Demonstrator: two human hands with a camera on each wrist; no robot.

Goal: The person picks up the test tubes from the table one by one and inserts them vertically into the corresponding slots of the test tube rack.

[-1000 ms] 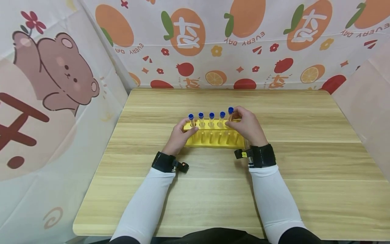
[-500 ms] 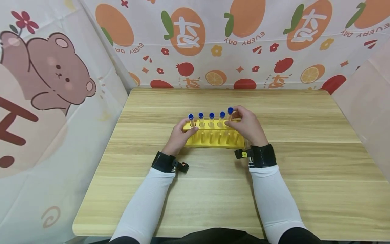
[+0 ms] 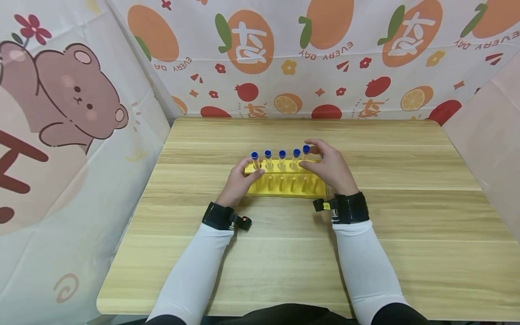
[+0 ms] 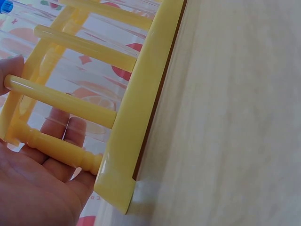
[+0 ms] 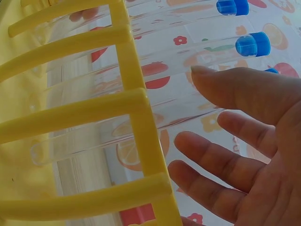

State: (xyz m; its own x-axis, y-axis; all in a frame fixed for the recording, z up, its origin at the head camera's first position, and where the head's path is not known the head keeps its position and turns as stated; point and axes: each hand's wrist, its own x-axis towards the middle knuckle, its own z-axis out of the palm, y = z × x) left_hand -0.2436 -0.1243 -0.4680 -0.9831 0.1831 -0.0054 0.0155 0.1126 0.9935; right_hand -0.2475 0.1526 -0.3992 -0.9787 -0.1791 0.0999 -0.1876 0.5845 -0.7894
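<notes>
A yellow test tube rack (image 3: pixel 284 193) stands on the table and holds several clear test tubes with blue caps. My left hand (image 3: pixel 237 183) grips the rack's left end, thumb in front and fingers behind; in the left wrist view its fingers lie around the yellow end post (image 4: pixel 61 149). At the rack's right part, my right hand (image 3: pixel 331 168) is spread around the rightmost capped test tube (image 3: pixel 306 149), which sits in a hole. The right wrist view shows the thumb and fingers apart from each other, the thumb covering part of that test tube (image 5: pixel 75 146).
The wooden table (image 3: pixel 284 262) extends around the rack on all sides. Behind it hangs a fruit-patterned cloth (image 3: pixel 288 90), and a bear-printed cloth (image 3: pixel 81 189) hangs at the left. Each wrist wears a black strap with a small camera (image 3: pixel 243 223).
My right fingers have loosened and spread away from the rightmost test tube, whose cap stands slightly lower and a little further left. My left hand and the rack have stayed in place.
</notes>
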